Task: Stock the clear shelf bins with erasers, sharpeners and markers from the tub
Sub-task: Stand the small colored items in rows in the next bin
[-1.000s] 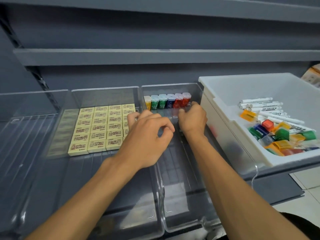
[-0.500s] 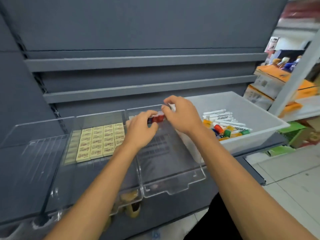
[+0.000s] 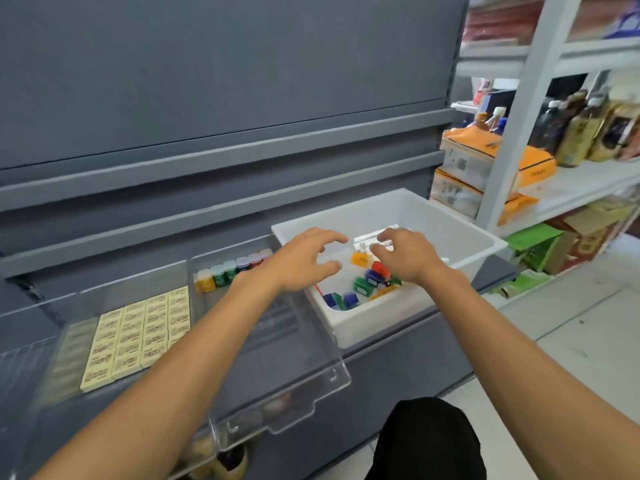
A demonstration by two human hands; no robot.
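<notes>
Refill step, most likely sharpeners: reaching over the white plastic tub (image 3: 450,216) with left hand (image 3: 304,259) and right hand (image 3: 405,256), both spread wide with fingers arched, gripping nothing. Directly below, small coloured plastic sharpeners (image 3: 363,287) heaped loose on the tub floor, white markers (image 3: 372,236) just behind. Already stocked: one row of coloured sharpeners (image 3: 232,268) along the back of the middle clear plastic bin (image 3: 311,375), and cream rectangular erasers (image 3: 138,334) in rows in the neighbouring clear bin (image 3: 86,296). Next, probably: lower, pinch a few sharpeners, carry left, and stand upright in front of that row. No markers visible in any bin.
</notes>
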